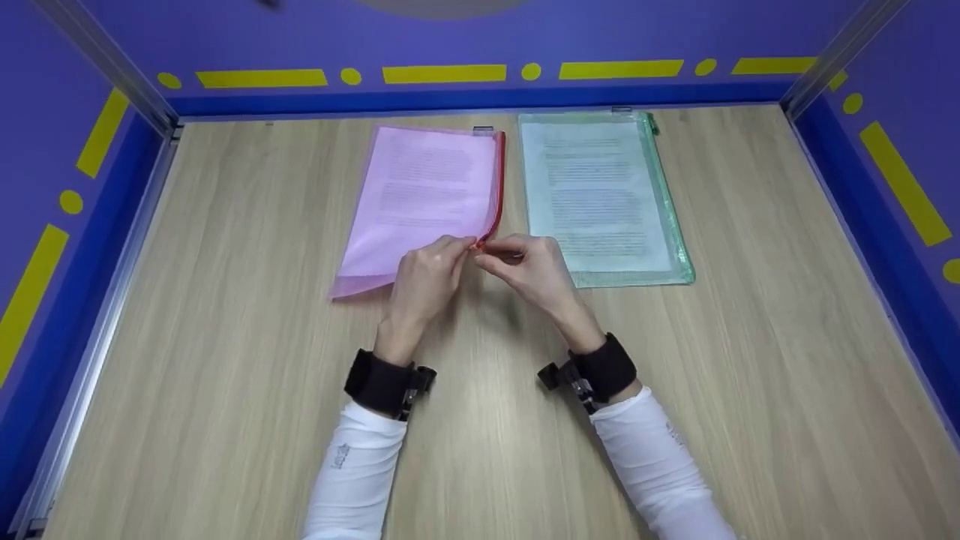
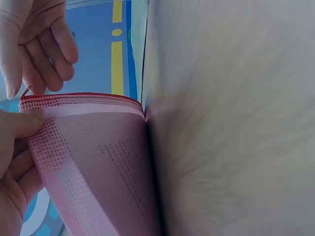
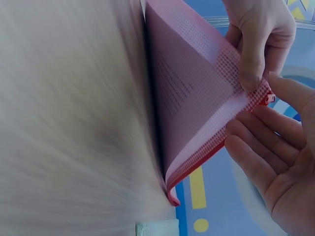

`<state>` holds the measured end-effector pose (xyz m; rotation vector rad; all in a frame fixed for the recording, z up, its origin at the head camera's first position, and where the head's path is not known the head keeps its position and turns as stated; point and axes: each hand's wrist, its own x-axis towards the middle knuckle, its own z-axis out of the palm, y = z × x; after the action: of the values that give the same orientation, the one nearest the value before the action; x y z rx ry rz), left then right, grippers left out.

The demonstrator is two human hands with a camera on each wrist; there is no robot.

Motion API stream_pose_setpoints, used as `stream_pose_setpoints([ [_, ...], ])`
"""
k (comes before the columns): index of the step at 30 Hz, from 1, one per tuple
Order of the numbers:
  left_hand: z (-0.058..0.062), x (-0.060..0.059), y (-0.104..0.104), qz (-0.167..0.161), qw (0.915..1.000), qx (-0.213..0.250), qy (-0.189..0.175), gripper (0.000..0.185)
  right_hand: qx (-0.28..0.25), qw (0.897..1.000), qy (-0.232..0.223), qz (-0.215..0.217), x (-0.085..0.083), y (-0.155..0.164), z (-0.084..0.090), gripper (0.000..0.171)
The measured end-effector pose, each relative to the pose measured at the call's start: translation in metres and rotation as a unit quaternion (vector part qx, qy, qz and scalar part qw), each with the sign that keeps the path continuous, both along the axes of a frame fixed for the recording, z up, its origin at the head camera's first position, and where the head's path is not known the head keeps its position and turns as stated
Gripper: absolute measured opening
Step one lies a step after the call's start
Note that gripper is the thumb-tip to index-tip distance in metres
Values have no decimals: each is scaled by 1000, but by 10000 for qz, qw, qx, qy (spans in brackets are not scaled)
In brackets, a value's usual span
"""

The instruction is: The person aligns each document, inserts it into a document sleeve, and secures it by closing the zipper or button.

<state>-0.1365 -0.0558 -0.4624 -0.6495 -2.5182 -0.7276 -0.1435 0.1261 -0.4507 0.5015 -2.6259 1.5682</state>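
Observation:
A pink mesh zip folder [image 1: 420,195] with a red zipper [image 1: 500,172] holds printed paper. My left hand [image 1: 427,277] pinches its near right corner, thumb on the mesh, and lifts that corner off the table. In the left wrist view, a small red zipper pull [image 2: 26,91] sticks up at the corner. My right hand [image 1: 536,270] is at the same corner, its thumb and relaxed fingers on either side of the zipper end without visibly pinching it. In the right wrist view, the fingers [image 3: 266,142] lie along the zipper edge.
A green mesh zip folder [image 1: 600,202] with printed paper lies flat to the right of the pink one. Both folders rest on a wood-grain table [image 1: 225,337]. Blue panels [image 1: 442,45] with yellow marks enclose the table at the back and sides.

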Motion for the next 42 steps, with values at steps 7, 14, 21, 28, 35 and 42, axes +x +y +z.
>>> stream_pose_setpoints([
  [7,-2,3,2,-13,10000,-24,-88,18,466,9977,410,-257,4,-5,-4,24],
  [14,-4,5,-1,-14,9999,-60,-116,18,670,9951,619,-376,5,-9,-5,24],
  [21,-2,2,0,-65,9999,-86,-64,18,813,9918,921,-357,5,-8,-3,19],
  [28,-2,1,0,-56,9999,-93,-36,17,825,9897,1157,-168,4,-4,0,17],
  [35,-2,2,0,-143,9998,2,-161,18,511,9957,737,-248,1,2,3,18],
  [42,-3,3,-1,-254,9996,45,-97,18,209,9987,332,-311,0,3,3,17],
])
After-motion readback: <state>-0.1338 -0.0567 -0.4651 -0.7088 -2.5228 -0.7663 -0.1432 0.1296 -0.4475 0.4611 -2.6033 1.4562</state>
